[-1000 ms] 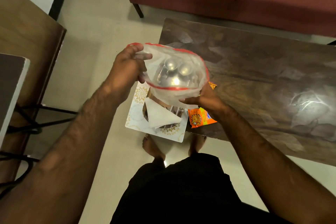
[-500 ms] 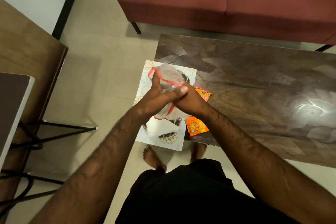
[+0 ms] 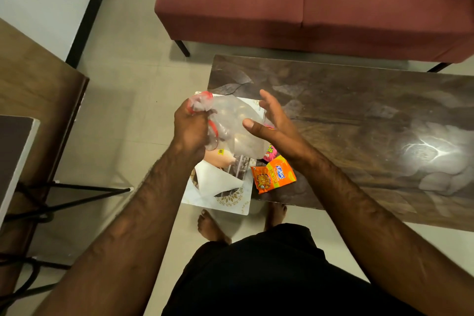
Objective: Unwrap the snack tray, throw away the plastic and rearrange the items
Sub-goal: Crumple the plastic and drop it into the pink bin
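My left hand (image 3: pixel 191 127) is closed on a bunched clear plastic wrap with a red band (image 3: pixel 225 123), held above the tray. My right hand (image 3: pixel 275 126) hovers just right of the plastic with fingers spread, holding nothing. Below them the white tray with gold patterns (image 3: pixel 230 202) sits on the left end of the dark table, overhanging its edge. On the tray lie a folded white napkin (image 3: pixel 215 179) and a peach-coloured packet (image 3: pixel 220 158). An orange snack packet (image 3: pixel 273 177) and a pink packet (image 3: pixel 272 152) lie on the table just right of the tray.
The dark glossy coffee table (image 3: pixel 359 123) stretches to the right. A maroon sofa (image 3: pixel 307 2) stands beyond it. A wooden table (image 3: pixel 33 90) with black metal legs (image 3: pixel 77 190) is at the left. My bare feet (image 3: pixel 213 228) stand on the tiled floor.
The plastic, first stretched open between both hands, got pressed together and is now bunched in my left hand. My right hand has let go and spread open.
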Action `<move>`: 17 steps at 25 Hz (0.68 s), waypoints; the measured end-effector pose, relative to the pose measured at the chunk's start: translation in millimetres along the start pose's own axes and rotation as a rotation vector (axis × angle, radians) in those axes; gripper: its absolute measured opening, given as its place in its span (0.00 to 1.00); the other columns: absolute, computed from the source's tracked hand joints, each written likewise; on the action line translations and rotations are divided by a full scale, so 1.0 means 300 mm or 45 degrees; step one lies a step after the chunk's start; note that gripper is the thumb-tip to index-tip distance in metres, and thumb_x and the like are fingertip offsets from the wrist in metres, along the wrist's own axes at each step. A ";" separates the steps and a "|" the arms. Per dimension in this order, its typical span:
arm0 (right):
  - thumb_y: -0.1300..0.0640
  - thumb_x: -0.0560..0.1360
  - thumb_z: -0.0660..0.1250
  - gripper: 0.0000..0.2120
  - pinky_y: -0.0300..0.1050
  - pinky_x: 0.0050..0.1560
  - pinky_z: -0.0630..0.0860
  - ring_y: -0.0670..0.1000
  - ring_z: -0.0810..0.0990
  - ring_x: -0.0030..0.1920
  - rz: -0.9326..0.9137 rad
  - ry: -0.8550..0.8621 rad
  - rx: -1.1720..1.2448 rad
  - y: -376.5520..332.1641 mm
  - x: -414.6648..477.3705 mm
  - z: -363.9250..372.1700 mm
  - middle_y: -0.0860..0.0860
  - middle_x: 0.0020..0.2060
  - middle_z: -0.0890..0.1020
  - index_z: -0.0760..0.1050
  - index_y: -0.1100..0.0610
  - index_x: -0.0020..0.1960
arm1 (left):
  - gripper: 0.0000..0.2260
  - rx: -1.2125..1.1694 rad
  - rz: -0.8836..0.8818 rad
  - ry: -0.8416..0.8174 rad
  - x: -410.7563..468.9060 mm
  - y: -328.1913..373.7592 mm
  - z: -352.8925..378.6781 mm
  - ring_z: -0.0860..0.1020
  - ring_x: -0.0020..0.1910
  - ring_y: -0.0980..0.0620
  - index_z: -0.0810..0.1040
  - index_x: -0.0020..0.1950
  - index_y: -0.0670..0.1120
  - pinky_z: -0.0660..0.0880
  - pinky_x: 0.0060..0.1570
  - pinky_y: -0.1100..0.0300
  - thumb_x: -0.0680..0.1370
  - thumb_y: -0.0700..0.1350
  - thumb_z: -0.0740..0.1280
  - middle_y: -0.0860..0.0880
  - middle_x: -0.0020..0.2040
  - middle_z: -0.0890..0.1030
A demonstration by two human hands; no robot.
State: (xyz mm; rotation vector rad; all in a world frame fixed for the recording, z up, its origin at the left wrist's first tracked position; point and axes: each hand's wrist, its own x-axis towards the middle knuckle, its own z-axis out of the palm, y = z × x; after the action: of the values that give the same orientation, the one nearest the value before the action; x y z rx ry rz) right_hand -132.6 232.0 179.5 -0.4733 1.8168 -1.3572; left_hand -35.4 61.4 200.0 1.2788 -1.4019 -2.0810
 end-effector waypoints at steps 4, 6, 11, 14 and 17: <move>0.39 0.76 0.71 0.42 0.28 0.59 0.79 0.26 0.76 0.64 -0.013 -0.064 0.170 -0.016 -0.009 0.034 0.34 0.71 0.71 0.56 0.42 0.84 | 0.06 -0.290 -0.138 -0.042 -0.028 0.017 0.064 0.84 0.39 0.46 0.80 0.51 0.41 0.81 0.43 0.52 0.78 0.33 0.66 0.42 0.43 0.83; 0.36 0.74 0.71 0.41 0.51 0.73 0.76 0.43 0.76 0.74 -0.002 -0.028 0.296 -0.028 -0.004 0.046 0.42 0.75 0.73 0.59 0.41 0.82 | 0.07 -0.267 -0.138 -0.077 -0.039 0.019 0.101 0.85 0.46 0.42 0.80 0.56 0.40 0.82 0.45 0.49 0.78 0.35 0.67 0.39 0.49 0.84; 0.46 0.76 0.75 0.34 0.45 0.70 0.78 0.43 0.76 0.71 -0.195 0.026 0.142 -0.086 -0.019 0.034 0.42 0.71 0.76 0.67 0.44 0.79 | 0.12 0.199 0.144 -0.110 -0.116 -0.023 0.195 0.84 0.53 0.42 0.75 0.61 0.38 0.83 0.47 0.48 0.84 0.44 0.58 0.38 0.55 0.82; 0.60 0.76 0.77 0.21 0.46 0.62 0.81 0.48 0.84 0.59 -0.244 0.169 0.150 -0.091 -0.040 0.008 0.51 0.59 0.84 0.77 0.60 0.67 | 0.10 0.668 0.383 -0.169 -0.147 -0.068 0.230 0.81 0.57 0.44 0.76 0.60 0.39 0.80 0.56 0.46 0.82 0.37 0.59 0.39 0.56 0.80; 0.65 0.76 0.76 0.13 0.47 0.52 0.81 0.49 0.83 0.48 -0.219 0.242 0.110 -0.091 -0.077 -0.036 0.58 0.49 0.85 0.80 0.67 0.58 | 0.19 0.853 0.335 -0.202 -0.177 -0.079 0.218 0.76 0.62 0.41 0.73 0.63 0.44 0.77 0.60 0.43 0.72 0.40 0.65 0.40 0.61 0.77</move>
State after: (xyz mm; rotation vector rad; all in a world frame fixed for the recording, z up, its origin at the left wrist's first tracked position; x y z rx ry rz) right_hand -131.4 245.1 214.3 -0.4773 1.8950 -1.6396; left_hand -54.8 145.7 213.4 1.0637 -2.3218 -1.6146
